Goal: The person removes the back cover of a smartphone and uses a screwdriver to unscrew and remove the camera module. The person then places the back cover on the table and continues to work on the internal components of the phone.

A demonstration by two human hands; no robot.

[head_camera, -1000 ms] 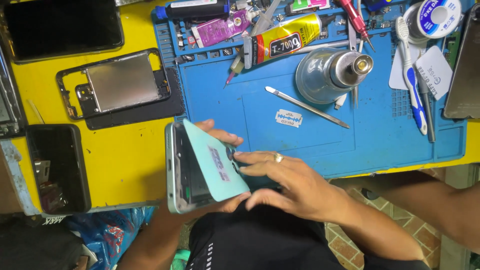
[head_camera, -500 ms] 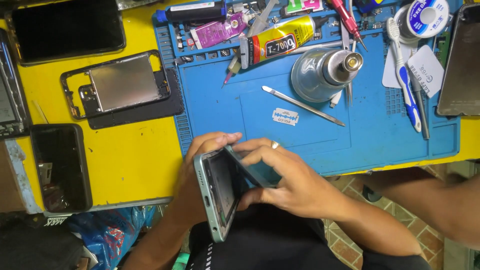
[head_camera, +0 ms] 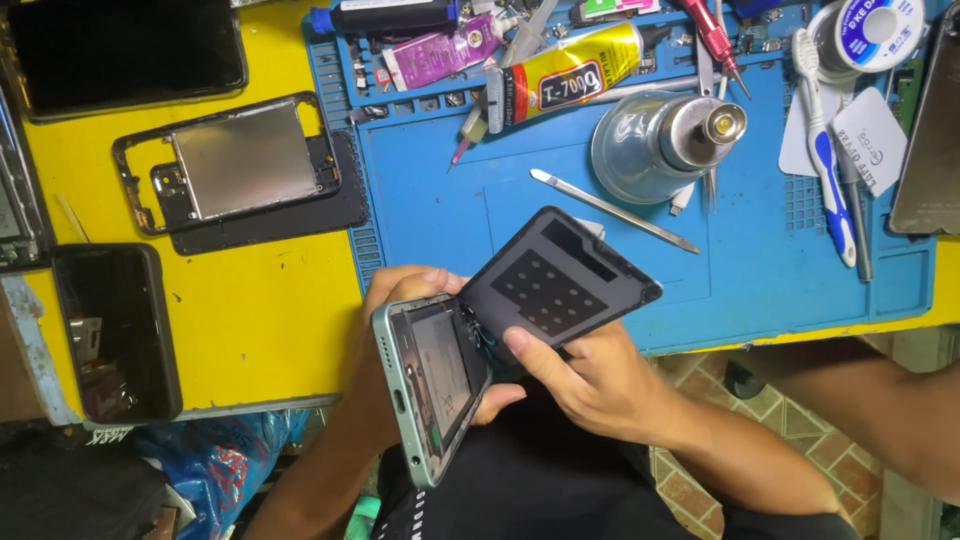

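Note:
My left hand [head_camera: 395, 300] grips a pale green phone body [head_camera: 420, 385] by its back and edge, tilted on its side over my lap. My right hand [head_camera: 590, 375] holds the phone's dark back cover [head_camera: 555, 285], swung open away from the body like a lid, inner side up with a grid of dark pads. The cover still meets the body along one edge. Both are just off the front edge of the blue work mat [head_camera: 440, 215].
On the mat lie a metal pry tool [head_camera: 610, 208], a glue tube [head_camera: 565, 75], a round metal pot [head_camera: 660, 140], a toothbrush [head_camera: 825, 150] and tweezers. The yellow table [head_camera: 260, 310] carries a stripped phone frame [head_camera: 235, 165], a dark screen [head_camera: 125, 50] and a black case [head_camera: 115, 335].
The phone has been turned over and tilted on edge. The back cover, which lay against the body, has been lifted open to the right by my right hand.

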